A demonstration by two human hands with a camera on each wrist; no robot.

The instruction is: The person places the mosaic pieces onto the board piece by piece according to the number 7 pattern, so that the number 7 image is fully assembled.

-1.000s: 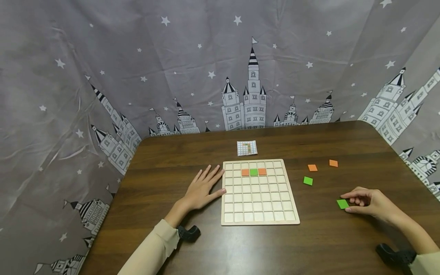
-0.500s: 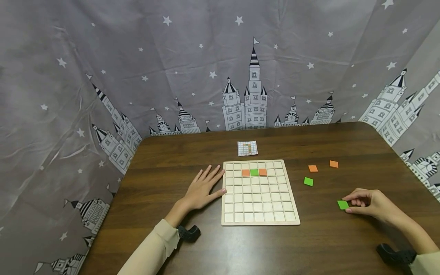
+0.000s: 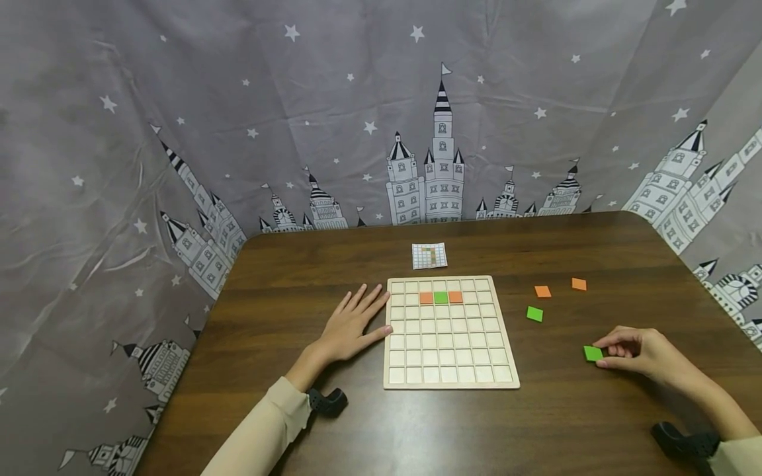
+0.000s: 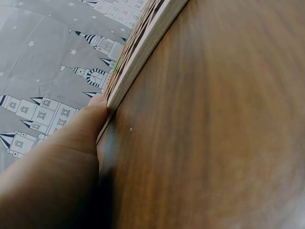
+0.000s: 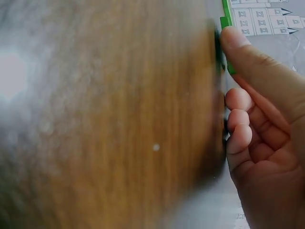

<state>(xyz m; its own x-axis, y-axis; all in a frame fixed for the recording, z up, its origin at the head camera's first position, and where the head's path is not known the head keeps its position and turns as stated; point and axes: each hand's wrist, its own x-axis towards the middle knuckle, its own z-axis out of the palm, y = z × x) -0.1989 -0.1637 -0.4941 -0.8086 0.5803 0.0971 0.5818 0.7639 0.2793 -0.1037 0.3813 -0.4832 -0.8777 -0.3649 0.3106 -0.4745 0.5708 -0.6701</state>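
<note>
A pale wooden grid board [image 3: 446,341] lies on the brown table. In its second row from the far side sit an orange tile [image 3: 426,297], a green tile [image 3: 440,297] and another orange tile [image 3: 455,297], side by side. My left hand [image 3: 348,330] rests with fingers spread, index finger and thumb tips touching the board's left edge; the left wrist view shows the thumb [image 4: 71,148] against that edge. Well right of the board, my right hand [image 3: 645,352] pinches a loose green tile [image 3: 592,354] between thumb and index finger, the other fingers curled in.
Right of the board lie a loose green tile [image 3: 534,314] and two orange tiles, the nearer orange tile [image 3: 542,291] and the farther orange tile [image 3: 579,283]. A small printed grid card [image 3: 429,256] lies beyond the board. A grey castle-print cloth [image 3: 333,99] hangs behind the table.
The green tile in my right hand has tipped slightly, so its near edge now shows. Both hands have stayed almost in place, and the whole head view has shifted a little.
</note>
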